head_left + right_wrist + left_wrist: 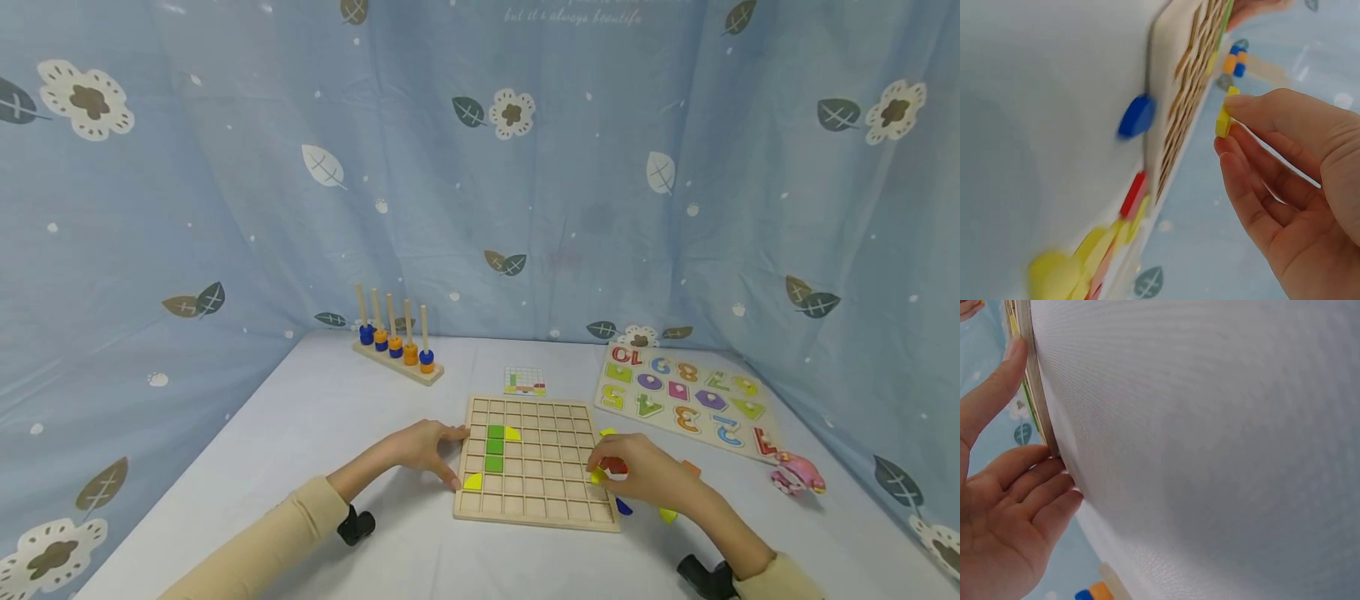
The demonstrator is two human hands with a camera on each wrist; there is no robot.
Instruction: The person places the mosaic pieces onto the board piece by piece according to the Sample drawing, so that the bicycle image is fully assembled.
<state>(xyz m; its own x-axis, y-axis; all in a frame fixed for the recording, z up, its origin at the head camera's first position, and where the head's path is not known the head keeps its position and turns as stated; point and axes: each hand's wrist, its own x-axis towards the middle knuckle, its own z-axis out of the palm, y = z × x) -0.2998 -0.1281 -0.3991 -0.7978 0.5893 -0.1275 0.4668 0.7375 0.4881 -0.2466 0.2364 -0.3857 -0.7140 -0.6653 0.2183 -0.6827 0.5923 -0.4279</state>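
A wooden grid board (553,482) lies on the table. My left hand (423,447) rests against its left edge, thumb and fingertips touching the rim, as the left wrist view also shows. Three green squares (495,445) stand in a column on the grid. One yellow quarter-round piece (512,434) sits beside the top square, another yellow quarter-round piece (473,482) near the lower left. Over the board's right edge, my right hand (651,471) pinches a small yellow piece (1223,122) between thumb and fingers; its full outline is hidden.
Loose yellow, red and orange pieces and a blue piece (1137,116) lie right of the board. A pattern card (524,381) is behind it. Further off stand a peg stacker (397,362), a number puzzle (686,392) and a pink toy (799,474).
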